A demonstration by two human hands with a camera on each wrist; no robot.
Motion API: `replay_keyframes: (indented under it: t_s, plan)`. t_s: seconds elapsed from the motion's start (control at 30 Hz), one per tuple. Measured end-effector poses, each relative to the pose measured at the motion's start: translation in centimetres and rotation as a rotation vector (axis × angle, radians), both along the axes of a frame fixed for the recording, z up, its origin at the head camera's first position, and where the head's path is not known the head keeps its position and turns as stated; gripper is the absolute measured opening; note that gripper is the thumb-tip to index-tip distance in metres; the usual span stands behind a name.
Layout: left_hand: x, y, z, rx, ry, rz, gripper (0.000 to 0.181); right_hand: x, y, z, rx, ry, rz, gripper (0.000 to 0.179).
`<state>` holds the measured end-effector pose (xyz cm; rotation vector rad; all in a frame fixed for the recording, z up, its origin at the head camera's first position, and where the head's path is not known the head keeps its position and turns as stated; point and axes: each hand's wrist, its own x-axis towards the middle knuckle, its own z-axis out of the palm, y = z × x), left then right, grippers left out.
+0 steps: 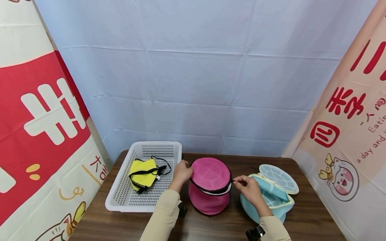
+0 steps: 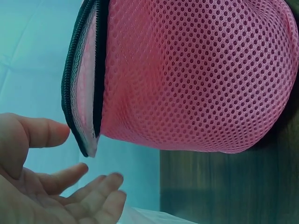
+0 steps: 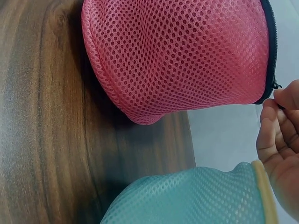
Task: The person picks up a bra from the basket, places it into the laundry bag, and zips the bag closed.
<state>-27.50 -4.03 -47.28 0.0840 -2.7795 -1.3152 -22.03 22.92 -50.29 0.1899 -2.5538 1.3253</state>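
Observation:
A pink mesh laundry bag (image 1: 210, 174) stands on the table, its round lid partly unzipped along a black zipper (image 2: 69, 88). At the rim's right side, my right hand (image 1: 249, 190) pinches the zipper pull (image 3: 277, 86) between thumb and finger. My left hand (image 1: 182, 173) is at the left of the rim. In the left wrist view its thumb (image 2: 49, 132) meets the zipper edge, and the other fingers are spread loosely below the opening. White lining shows through the gap between lid and body.
Left on the table is a white plastic basket (image 1: 120, 192) holding a yellow item (image 1: 144, 169) with black straps and cord. A light blue mesh bag (image 1: 251, 204) with yellow trim stands at the right, lid open, partly behind my right hand. Cloth curtains (image 1: 193, 77) surround the wooden table (image 1: 313, 214).

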Motion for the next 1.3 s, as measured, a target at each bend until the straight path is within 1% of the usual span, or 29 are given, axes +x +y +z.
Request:
replay_keyframes:
  t_s: [0.17,0.27,0.47,0.53,0.67,0.73,0.87,0.97,1.1,1.2,1.3]
  plan:
    - [-0.6,0.6,0.5,-0.03,0.048,-0.007,0.033,-0.1,0.1,-0.1,-0.002,0.012,0.001,0.007]
    - [-1.0,0.9,0.5,-0.022,0.073,-0.033,0.033,-0.1,0.0,-0.1,0.002,0.015,0.003,0.006]
    - [-2.0,1.4,0.1,-0.011,0.111,-0.103,0.034,-0.2,0.0,-0.1,-0.004,0.015,0.005,0.006]
    - [-2.4,1.5,-0.1,0.002,0.101,-0.12,0.036,-0.2,-0.1,-0.1,-0.008,0.014,0.009,0.006]
    - [-3.0,1.5,-0.8,0.056,0.061,-0.15,0.041,-0.2,-0.1,-0.1,-0.008,0.004,0.006,0.006]
    - [-3.2,1.5,-1.1,0.086,0.04,-0.164,0.043,-0.2,-0.2,-0.2,-0.006,0.002,0.004,0.006]
    - [-3.3,1.2,-1.5,0.14,0.028,-0.182,0.042,-0.2,-0.3,-0.1,-0.002,0.009,0.006,0.006]
    - [-3.3,1.0,-1.4,0.189,0.031,-0.187,0.042,-0.2,-0.3,-0.1,-0.003,0.014,0.003,0.007]
    - [-3.4,0.9,-1.1,0.232,0.031,-0.181,0.041,-0.2,-0.3,0.0,-0.014,0.002,-0.006,0.007]
    - [-3.4,0.9,-0.9,0.269,0.004,-0.169,0.04,-0.2,-0.3,0.1,-0.021,-0.006,-0.003,0.007]
    - [-3.4,1.0,-0.9,0.299,-0.035,-0.152,0.037,-0.1,-0.3,0.1,-0.022,-0.009,-0.002,0.006]
